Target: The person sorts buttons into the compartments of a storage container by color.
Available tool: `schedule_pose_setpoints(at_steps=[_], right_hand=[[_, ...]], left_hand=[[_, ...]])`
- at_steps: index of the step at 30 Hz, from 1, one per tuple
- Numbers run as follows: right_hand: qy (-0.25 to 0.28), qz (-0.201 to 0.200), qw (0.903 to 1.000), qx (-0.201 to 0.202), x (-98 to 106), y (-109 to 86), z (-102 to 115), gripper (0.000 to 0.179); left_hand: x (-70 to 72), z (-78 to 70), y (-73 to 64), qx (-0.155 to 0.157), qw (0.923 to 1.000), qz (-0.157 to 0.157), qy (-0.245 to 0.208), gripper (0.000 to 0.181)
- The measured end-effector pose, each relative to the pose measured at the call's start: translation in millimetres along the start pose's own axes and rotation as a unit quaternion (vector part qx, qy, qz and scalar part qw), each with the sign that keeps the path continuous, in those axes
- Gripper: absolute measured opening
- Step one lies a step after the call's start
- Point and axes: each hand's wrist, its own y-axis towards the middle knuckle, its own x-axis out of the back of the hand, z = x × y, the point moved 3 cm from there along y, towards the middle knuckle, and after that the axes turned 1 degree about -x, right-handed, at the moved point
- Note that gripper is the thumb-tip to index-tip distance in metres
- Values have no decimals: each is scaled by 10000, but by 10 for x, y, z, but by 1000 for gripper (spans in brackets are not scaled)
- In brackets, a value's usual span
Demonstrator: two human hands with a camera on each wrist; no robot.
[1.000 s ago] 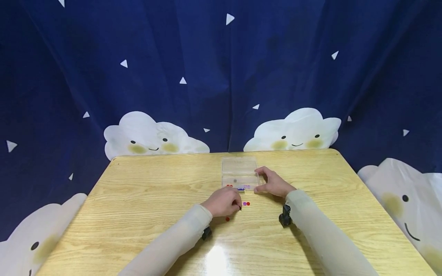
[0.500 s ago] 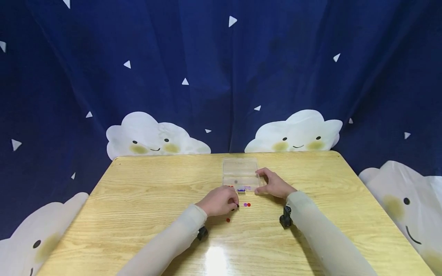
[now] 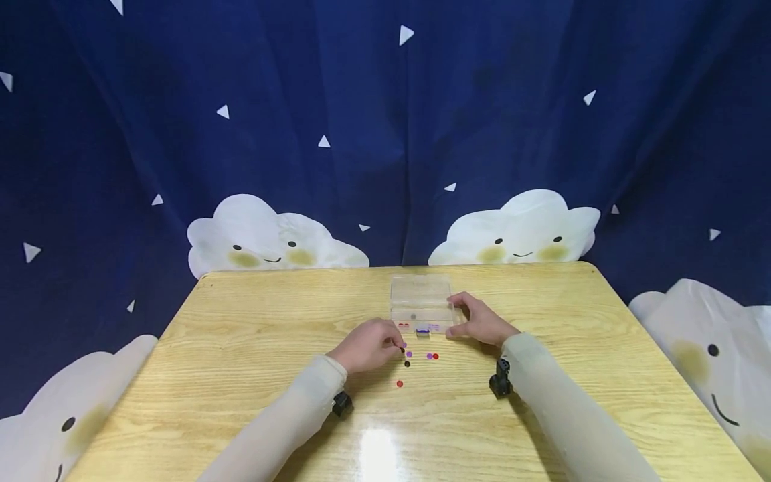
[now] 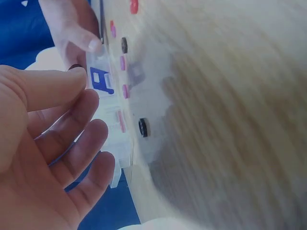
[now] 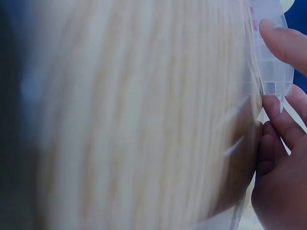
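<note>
My left hand (image 3: 366, 345) is just left of a loose group of small round buttons on the table. In the left wrist view its thumb and index finger pinch a dark button (image 4: 76, 66), mostly hidden by the thumb; the other fingers are loosely bent. Near it lie a black button (image 3: 407, 364), a purple button (image 3: 409, 354) and another black button (image 4: 143, 127). My right hand (image 3: 478, 320) grips the right side of a clear plastic box (image 3: 420, 289), whose lid stands open. Red and purple pieces show in its front compartments.
A red button (image 3: 399, 383) lies nearer the person. A purple button (image 3: 430, 357) and a red one (image 3: 436, 357) lie together in front of the box. A blue-marked latch (image 3: 423, 331) is at the box front. The wooden table (image 3: 271, 321) meets a blue curtain (image 3: 385, 134).
My left hand has shifted left and slightly away from the person, uncovering black and purple buttons. My right hand stays at the box.
</note>
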Motion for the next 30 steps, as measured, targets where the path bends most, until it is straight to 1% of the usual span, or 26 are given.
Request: schedule_pose_setpoints(at_steps=[4, 8, 14, 16, 21, 26, 30], right_hand=[[-51, -16, 10000, -17, -1, -7, 12, 72], [-102, -46, 9999, -41, 2, -6, 14, 73], [-65, -58, 10000, -21, -12, -7, 16, 73], [-62, -37, 10000, -24, -13, -8, 18, 73], [25, -1, 10000, -16, 0, -3, 23, 73], [218, 104, 9997, -53, 2, 4, 10, 74], [242, 127, 9996, -93, -4, 0, 1, 74]], left_hand=[[39, 17, 3, 56, 9999, -48, -73, 9], [89, 35, 14, 103, 9997, -179, -141, 8], [197, 79, 37, 198, 9985, -448, -257, 7], [238, 96, 45, 210, 9976, -584, -302, 8], [304, 152, 97, 338, 9951, -822, -439, 8], [309, 198, 153, 537, 9933, -839, -582, 9], [301, 214, 188, 618, 9926, -847, -616, 8]])
